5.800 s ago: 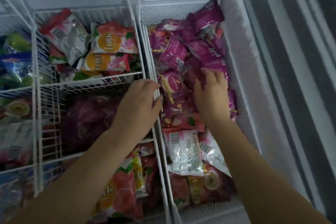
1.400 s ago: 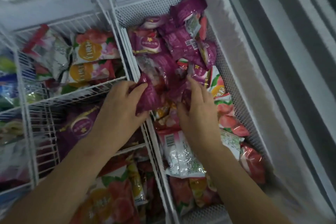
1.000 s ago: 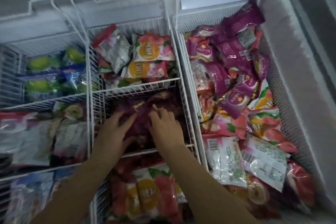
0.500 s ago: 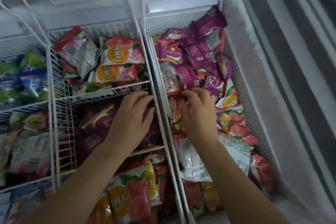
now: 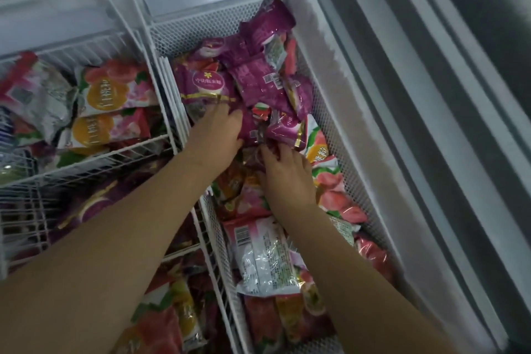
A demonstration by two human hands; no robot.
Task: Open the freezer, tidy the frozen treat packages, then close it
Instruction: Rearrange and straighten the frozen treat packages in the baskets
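The chest freezer is open. Its right mesh basket (image 5: 330, 123) holds a heap of purple treat packages (image 5: 258, 80) at the far end and pink peach packages (image 5: 330, 190) nearer me. My left hand (image 5: 218, 132) reaches across the basket divider, with fingers and thumb closed around the end of a purple package (image 5: 250, 129). Just to its right, my right hand (image 5: 287, 175) lies on the pile. Its fingertips dig in among the wrappers, so what they hold is hidden.
The middle wire basket (image 5: 115, 158) has peach packs at the back and dark purple packs (image 5: 94, 204) under my left forearm. A white-backed package (image 5: 261, 256) lies face down in the right basket. The frosted freezer wall (image 5: 344, 66) and lid rails (image 5: 431, 95) run along the right.
My left hand has left the middle basket and moved right into the mesh basket onto the purple packs. My right hand stays in that basket, and my view has shifted right.
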